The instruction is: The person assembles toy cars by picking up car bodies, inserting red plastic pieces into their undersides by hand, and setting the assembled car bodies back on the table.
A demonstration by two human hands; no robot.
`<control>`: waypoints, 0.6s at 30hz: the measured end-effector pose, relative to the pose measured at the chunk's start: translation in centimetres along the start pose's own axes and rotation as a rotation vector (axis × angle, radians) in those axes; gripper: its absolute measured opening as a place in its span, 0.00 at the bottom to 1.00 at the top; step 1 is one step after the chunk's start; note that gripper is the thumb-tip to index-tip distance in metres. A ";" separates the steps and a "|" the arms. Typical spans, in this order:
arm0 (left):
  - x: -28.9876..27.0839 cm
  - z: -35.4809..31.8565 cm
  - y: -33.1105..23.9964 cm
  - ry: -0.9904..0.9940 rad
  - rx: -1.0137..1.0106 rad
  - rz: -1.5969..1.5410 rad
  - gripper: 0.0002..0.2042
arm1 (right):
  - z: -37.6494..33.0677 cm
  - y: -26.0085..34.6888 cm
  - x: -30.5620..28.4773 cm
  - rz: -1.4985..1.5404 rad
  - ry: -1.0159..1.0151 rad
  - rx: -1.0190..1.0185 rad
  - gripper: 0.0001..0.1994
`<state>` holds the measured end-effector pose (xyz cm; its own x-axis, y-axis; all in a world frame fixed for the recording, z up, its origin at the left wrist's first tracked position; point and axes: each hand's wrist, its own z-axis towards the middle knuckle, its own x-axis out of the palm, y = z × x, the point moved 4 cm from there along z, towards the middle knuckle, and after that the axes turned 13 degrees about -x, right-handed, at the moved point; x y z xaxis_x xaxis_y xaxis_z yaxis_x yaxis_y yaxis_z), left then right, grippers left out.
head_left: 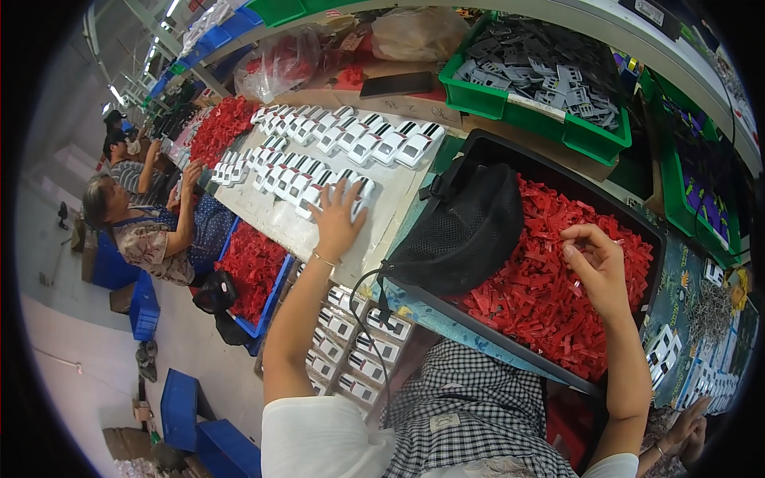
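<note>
Right hand (594, 263): pinching small red plastic pieces (550, 295) between thumb and fingertips, directly over the heap.
Left hand (336, 217): flat, fingers spread, pressing on white toy cars (319, 187), grasping nothing.
Key relation: red heap directly below the right-hand grip; cars well off toward the left hand, which lies nearer them; car rows running away up-left.
Black tray (558, 171): filled with red pieces; black mesh bag (466, 227) on its near-left rim.
Green bin (510, 103): grey parts (550, 68), beyond the tray.
</note>
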<state>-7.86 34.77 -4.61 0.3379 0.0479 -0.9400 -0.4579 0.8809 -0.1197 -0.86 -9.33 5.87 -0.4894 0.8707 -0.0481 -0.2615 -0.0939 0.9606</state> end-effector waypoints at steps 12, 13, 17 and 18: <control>3.0 2.1 6.5 -0.030 0.292 -0.114 0.30 | -2.7 5.7 -3.9 -0.436 0.075 -0.235 0.10; 2.9 2.0 6.1 -0.041 0.185 -0.137 0.31 | -3.9 5.7 -5.8 -0.517 0.027 -0.246 0.10; -1.0 2.5 3.7 -0.105 0.215 -0.220 0.22 | -12.1 3.7 -14.3 -0.762 -0.345 -0.079 0.09; -2.6 2.3 1.1 -0.150 0.212 -0.251 0.20 | -14.9 2.9 -16.5 -0.935 -0.421 0.002 0.14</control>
<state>-7.32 36.69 -1.53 0.5424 -0.1273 -0.8304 -0.1704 0.9512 -0.2571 -5.95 -31.16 5.32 0.2417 0.6939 -0.6783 -0.3869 0.7100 0.5884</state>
